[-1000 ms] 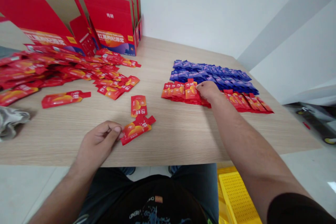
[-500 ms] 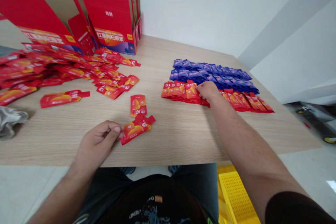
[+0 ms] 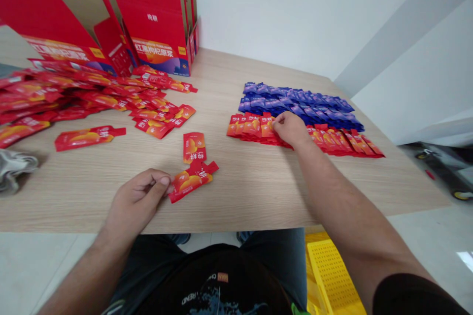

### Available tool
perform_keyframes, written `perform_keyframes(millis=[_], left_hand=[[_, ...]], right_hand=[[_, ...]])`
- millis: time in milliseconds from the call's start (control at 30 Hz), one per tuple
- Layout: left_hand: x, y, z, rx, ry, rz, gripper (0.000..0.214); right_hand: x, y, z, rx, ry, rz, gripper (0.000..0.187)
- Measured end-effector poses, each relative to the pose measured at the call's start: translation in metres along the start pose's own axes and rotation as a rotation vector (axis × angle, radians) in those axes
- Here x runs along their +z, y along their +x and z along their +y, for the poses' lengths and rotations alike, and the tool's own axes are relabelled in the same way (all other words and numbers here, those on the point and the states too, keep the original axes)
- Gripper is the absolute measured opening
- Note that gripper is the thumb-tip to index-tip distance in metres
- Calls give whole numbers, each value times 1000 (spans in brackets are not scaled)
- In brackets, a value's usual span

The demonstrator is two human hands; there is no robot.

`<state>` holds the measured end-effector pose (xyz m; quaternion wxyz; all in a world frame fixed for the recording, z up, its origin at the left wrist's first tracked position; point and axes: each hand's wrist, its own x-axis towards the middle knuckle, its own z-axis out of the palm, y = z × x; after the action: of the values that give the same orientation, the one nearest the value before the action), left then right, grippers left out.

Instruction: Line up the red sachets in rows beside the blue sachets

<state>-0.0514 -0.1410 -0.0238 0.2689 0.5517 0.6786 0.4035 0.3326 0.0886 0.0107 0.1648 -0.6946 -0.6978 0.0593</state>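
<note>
My left hand pinches the lower end of a red sachet with orange fruit printed on it, low over the table. A second red sachet lies just behind it, and their spouts overlap. Over on the right, my right hand is closed at the edge of a red sachet in a row of overlapping red sachets. My right fingertips are bunched and partly hidden, so the grip shows only at that sachet's side. Behind this row lie two rows of blue sachets.
A heap of red sachets spreads over the table's left side, with one single sachet in front. Open red cartons stand behind it. A grey cloth lies at the left edge. A yellow crate is below the table.
My right hand has shifted slightly left and back along the red row. My left hand keeps its hold on the sachet in the same place.
</note>
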Motion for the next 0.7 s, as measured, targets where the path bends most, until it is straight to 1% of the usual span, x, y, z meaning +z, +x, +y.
perform_keyframes(millis=[33,100,133,200,233,300,467,700], left_hand=[[0,0,1,-2,0,-2,36],[0,0,1,-3,-2,-1,36],[0,0,1,-4,-2,2,36],[1,0,0,-6,1,9,36],[1,0,-1,-7,3,12,36],[2,1,-1,-13,4,17,36],[2,0,0,-15,-28,13,37],[1,0,3,0,1,9,33]], right_hand=[[2,-7,-1,-98,-8,54,18],[9,-20,-4,-286,-45,136,31],[12,-26,-5,-347,-69,151,39],[18,-33,-7,-410,-97,150,55],[21,-35,-8,-421,-98,141,59],[25,-37,-8,-426,-85,117,59],[32,-35,-3,-429,-58,98,44],[32,-37,1,-451,-17,74,39]])
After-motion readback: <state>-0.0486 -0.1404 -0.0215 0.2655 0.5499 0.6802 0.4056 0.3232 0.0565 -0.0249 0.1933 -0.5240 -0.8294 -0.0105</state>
